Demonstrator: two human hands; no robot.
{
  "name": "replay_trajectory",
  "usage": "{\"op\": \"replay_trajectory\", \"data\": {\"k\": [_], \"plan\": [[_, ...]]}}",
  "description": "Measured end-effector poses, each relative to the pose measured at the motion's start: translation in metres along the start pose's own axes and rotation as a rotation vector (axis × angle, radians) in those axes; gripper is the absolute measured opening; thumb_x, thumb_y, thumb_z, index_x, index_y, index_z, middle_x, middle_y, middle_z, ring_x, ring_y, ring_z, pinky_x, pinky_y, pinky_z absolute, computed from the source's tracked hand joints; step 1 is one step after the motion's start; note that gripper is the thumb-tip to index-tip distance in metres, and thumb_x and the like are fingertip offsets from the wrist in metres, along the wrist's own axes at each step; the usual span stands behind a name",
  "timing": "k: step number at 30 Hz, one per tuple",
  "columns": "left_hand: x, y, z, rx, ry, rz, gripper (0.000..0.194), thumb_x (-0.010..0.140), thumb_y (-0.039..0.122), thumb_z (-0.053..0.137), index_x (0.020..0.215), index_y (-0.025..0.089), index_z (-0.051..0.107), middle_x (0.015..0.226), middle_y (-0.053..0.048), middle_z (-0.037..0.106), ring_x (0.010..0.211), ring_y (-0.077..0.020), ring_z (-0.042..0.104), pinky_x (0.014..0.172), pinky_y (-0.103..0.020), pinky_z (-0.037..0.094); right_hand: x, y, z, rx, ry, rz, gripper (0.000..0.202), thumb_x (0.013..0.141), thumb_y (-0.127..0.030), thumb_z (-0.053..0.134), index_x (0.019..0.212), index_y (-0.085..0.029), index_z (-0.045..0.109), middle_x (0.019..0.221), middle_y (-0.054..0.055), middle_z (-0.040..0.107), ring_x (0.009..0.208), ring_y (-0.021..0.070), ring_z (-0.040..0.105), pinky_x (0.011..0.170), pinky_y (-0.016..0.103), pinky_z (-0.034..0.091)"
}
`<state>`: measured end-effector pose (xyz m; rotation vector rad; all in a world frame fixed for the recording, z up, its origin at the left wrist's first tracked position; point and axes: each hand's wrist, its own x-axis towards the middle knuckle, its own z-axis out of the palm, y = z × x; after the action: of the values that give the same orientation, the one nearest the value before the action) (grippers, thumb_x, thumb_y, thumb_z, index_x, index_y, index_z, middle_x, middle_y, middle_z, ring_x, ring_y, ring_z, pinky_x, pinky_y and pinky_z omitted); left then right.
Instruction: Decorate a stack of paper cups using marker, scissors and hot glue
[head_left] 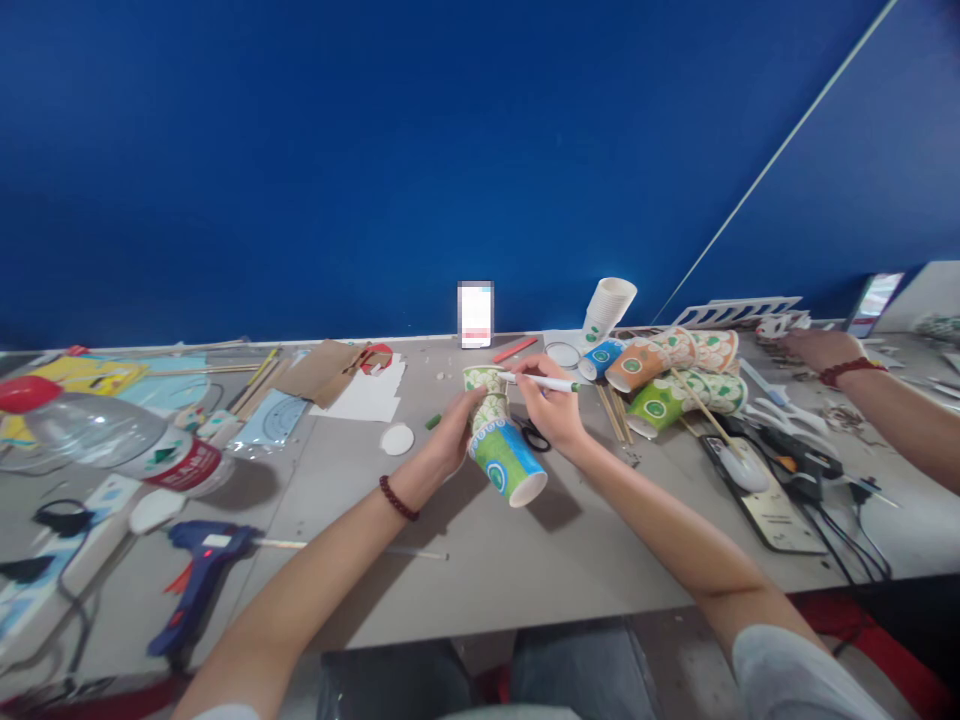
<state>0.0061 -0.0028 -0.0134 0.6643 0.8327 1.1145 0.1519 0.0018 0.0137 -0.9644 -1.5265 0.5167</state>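
From where I sit watching the feed, a deep blue wall [450,150] fills the whole upper half of the view, matte and evenly lit, with no window in sight. A thin pale line [780,155] runs diagonally across its right part, from the top edge down toward the bench. Below the wall lies a long grey worktable [480,570], its surface dull and scuffed, running the full width of the view. Soft shadows fall toward me on the tabletop. Under the table's near edge I see something red [885,640].
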Motion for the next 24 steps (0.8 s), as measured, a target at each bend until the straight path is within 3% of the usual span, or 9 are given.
{"op": "replay_trajectory", "data": {"k": [8, 24], "plan": [[0.0018, -0.0007, -0.0006, 0.021, 0.021, -0.016, 0.034, 0.073, 0.035, 0.069, 0.097, 0.013, 0.064, 0.085, -0.007, 0.068, 0.073, -0.0173, 0.063, 0.073, -0.03, 0.049, 0.0007, -0.0008, -0.0012, -0.008, -0.004, 0.003, 0.008, 0.079, -0.02, 0.051, 0.076, -0.022, 0.058, 0.082, 0.002, 0.068, 0.081, 0.019, 0.064, 0.077, 0.033, 0.05], [0.0012, 0.0005, -0.0014, -0.018, -0.062, -0.06, 0.033, 0.076, 0.035, 0.065, 0.1, 0.011, 0.065, 0.085, -0.008, 0.07, 0.075, -0.0198, 0.064, 0.074, -0.03, 0.05, -0.0004, 0.0038, 0.0006, 0.099, 0.012, 0.069, 0.008, 0.082, -0.027, 0.052, 0.079, -0.022, 0.058, 0.087, 0.003, 0.069, 0.088, 0.0207, 0.065, 0.08, 0.035, 0.052]]}}
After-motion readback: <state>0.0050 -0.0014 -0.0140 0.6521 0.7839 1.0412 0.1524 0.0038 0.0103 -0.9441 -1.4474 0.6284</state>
